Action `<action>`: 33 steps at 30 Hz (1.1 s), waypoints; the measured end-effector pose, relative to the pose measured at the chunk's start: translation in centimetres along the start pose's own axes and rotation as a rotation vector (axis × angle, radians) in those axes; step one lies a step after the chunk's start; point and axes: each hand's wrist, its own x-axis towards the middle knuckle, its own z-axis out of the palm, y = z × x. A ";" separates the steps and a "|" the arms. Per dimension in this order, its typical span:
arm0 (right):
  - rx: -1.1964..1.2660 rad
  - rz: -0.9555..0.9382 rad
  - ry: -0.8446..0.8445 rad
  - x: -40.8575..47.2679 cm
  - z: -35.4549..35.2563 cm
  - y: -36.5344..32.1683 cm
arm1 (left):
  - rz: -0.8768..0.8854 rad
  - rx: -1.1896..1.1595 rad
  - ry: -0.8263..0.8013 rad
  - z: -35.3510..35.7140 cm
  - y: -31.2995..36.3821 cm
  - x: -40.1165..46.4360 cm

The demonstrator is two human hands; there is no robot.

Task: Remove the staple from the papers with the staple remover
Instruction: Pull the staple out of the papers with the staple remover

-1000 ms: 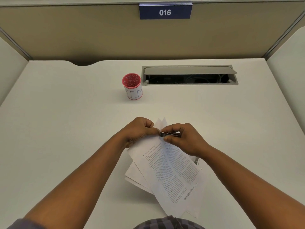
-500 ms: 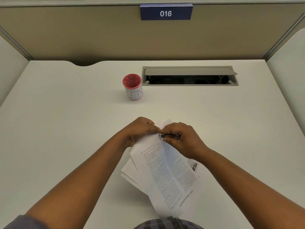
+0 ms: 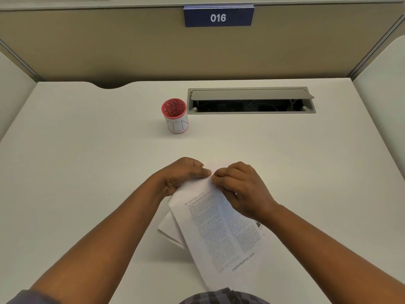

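The printed papers are lifted at their top corner and hang down towards me, with more sheets fanned out underneath on the left. My left hand pinches that top corner, thumb on the top page. My right hand is closed right against it at the same corner, fingertips touching the paper's edge. The staple remover is almost wholly hidden inside my right fist; only a thin dark sliver shows at the fingertips. The staple itself is hidden.
A red-rimmed cup with a white label stands at the back centre of the white desk. Right of it is an open cable hatch. Partition walls enclose the desk; a blue "016" sign hangs behind.
Both hands have closed in tighter on the paper corner. The metal tool, visible in my right hand before, is now covered by my fingers. The pages have shifted slightly left.
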 end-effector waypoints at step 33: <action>0.286 0.356 -0.107 0.4 -1.8 -1.2 | 0.114 0.241 0.114 1.2 0.9 -1.4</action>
